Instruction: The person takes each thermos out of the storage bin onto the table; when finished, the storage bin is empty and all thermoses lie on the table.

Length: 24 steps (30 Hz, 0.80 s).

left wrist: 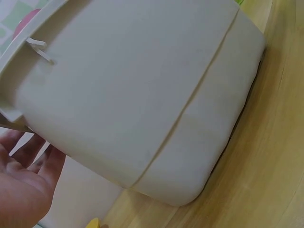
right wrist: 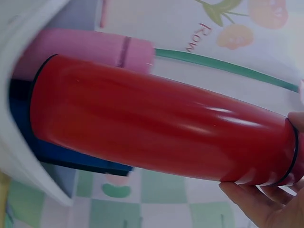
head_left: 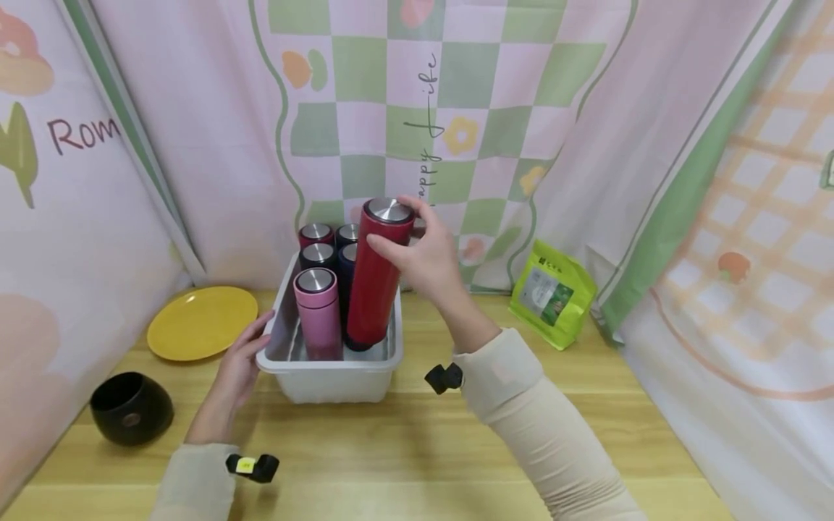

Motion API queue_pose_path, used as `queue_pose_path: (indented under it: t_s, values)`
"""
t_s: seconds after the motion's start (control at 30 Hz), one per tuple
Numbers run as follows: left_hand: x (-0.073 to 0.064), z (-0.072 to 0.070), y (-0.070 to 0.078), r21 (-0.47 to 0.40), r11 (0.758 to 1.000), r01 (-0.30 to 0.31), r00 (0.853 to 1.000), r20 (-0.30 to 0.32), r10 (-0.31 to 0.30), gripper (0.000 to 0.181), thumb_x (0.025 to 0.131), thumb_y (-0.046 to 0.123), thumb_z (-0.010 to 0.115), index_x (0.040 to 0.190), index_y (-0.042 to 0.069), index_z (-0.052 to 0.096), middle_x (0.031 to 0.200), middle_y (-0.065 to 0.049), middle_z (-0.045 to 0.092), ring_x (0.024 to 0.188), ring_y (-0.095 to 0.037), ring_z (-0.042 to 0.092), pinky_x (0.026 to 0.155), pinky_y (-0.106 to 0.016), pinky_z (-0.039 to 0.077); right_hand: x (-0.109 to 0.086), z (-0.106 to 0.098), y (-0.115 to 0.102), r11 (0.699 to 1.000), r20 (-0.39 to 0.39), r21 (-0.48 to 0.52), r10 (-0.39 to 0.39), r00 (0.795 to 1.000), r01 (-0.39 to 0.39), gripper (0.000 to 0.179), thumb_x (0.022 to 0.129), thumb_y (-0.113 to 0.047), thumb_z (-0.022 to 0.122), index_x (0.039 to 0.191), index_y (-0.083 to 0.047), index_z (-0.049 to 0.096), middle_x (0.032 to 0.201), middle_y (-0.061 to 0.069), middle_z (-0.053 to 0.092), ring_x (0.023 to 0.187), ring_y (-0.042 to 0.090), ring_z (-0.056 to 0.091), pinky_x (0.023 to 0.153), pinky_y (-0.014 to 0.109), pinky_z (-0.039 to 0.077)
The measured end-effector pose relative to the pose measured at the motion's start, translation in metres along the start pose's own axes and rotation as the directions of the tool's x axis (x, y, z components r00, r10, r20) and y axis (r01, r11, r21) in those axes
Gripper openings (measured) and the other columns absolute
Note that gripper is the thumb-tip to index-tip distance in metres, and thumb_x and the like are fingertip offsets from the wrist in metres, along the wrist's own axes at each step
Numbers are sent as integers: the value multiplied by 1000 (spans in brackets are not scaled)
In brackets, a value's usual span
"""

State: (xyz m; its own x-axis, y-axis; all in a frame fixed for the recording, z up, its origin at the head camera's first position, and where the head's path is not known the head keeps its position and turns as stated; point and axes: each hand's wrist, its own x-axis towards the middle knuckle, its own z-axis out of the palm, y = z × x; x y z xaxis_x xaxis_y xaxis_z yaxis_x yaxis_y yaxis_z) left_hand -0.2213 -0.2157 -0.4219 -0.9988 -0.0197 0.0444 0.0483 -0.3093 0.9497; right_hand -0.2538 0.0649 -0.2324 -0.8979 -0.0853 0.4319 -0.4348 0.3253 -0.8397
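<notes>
My right hand [head_left: 430, 257] grips a tall red thermos [head_left: 379, 282] near its steel-topped lid, thumb on one side and fingers on the other. The thermos leans slightly, its black base within the mouth of a white plastic bin [head_left: 335, 383]. In the right wrist view, the red thermos [right wrist: 161, 121] lies across a pink thermos [right wrist: 99, 50] and a dark blue one [right wrist: 80, 159]. My left hand [head_left: 237, 365] rests against the bin's left rim; the left wrist view has its fingers [left wrist: 52, 166] touching the outer wall, slightly bent.
Several steel-topped thermoses stand in the bin, including the pink one [head_left: 319, 318] in front and a dark red one [head_left: 316, 233] at the back. Left of the bin are a yellow plate [head_left: 202, 322] and a black pot [head_left: 132, 409]. A green pouch [head_left: 554, 295] stands at right.
</notes>
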Motion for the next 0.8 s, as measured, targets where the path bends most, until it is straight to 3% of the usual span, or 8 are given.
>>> queue_pose_path:
  t_s: [0.33,0.5,0.8]
  values:
    - [-2,-2,0,5,1000,-14,1000,12,14,43,103,9,43,139,29,54,130,10,40,111,-6,46,92,-21,38,14,-50,-19,1000,-103,-1,2,995,-2,65,84,-24,78,142,-17,48,130,5,50,108,26,54,80,38,53]
    - [-3,-4,0,7,1000,-7,1000,1,7,43,103,10,43,140,30,53,131,11,40,111,-6,45,91,-20,38,22,-79,-10,999,-179,-44,7,984,-15,66,84,-25,77,142,-16,47,133,6,49,108,25,54,85,36,51]
    - [-1,-2,3,25,999,46,999,0,-46,50,104,12,43,152,20,36,143,5,31,115,-5,41,94,-20,35,31,-118,22,979,-259,-130,122,958,-160,70,85,-30,76,146,-20,43,140,5,44,114,26,51,89,38,49]
